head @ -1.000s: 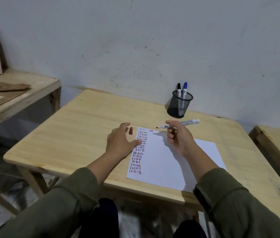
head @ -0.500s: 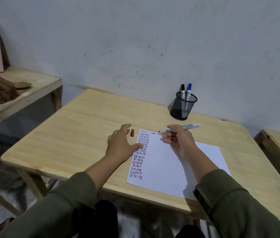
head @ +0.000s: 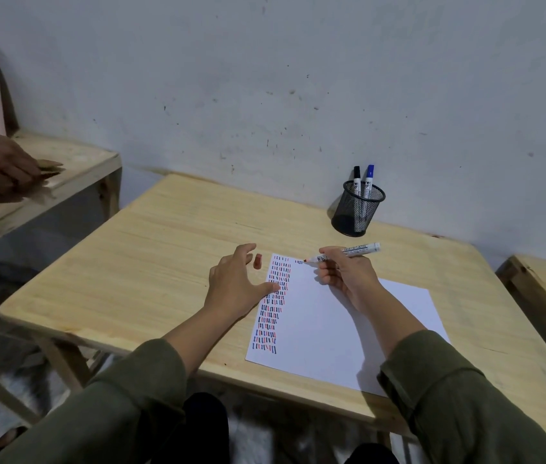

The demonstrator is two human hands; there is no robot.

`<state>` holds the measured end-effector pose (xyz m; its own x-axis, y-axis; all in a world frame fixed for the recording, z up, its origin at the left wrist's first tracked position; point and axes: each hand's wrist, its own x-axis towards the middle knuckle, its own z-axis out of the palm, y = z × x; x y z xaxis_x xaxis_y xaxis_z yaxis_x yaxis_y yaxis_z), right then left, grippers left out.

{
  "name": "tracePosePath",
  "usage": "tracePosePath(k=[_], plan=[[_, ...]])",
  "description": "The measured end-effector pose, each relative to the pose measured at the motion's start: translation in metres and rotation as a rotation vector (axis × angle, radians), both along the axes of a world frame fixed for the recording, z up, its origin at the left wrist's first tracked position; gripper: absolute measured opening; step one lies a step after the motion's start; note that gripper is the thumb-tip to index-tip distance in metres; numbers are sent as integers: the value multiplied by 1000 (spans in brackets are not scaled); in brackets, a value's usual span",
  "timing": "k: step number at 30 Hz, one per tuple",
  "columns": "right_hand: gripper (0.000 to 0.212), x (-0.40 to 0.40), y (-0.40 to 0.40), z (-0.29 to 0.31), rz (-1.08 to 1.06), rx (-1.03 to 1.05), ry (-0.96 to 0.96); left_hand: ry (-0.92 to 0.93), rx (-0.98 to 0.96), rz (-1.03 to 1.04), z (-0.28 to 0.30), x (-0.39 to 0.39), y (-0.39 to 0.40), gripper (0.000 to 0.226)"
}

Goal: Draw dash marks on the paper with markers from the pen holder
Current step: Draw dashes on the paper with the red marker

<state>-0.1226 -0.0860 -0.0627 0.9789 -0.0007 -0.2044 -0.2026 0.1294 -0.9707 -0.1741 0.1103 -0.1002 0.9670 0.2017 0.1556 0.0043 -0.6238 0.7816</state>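
At the far left, another person's hand rests on a neighbouring wooden table, apart from the work. On the tabletop, the left hand lies with its fingers spread wide and holding nothing, the thumb pressing the left edge of the paper, probably to keep the sheet from sliding under the strokes. Just beyond its fingertips a small red marker cap lies on the wood, left within easy reach for recapping. The paper's left strip is filled with dash marks in red, blue and black. The right hand closes its fingers on the red marker, its tip on the paper's top edge beside a few fresh dashes, the barrel jutting right past the knuckles. The mesh pen holder stands behind, holding a black marker and a blue marker.
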Motion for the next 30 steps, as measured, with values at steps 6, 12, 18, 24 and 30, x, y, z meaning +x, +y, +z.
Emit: tracePosePath(k=[6, 12, 18, 24, 30], plan=[[10, 3, -1, -2, 0, -30, 0, -6, 4, 5, 1, -1, 0, 91], [13, 3, 1, -3, -11, -15, -9, 3, 4, 3, 3, -2, -1, 91], [8, 5, -1, -4, 1, -53, -4, 0, 0, 6, 4, -3, -1, 91], [8, 3, -1, -2, -7, -57, -3, 17, 0, 5, 6, -3, -1, 91], [7, -4, -3, 4, -6, 60, 4, 2, -8, -9, 7, -3, -2, 79]])
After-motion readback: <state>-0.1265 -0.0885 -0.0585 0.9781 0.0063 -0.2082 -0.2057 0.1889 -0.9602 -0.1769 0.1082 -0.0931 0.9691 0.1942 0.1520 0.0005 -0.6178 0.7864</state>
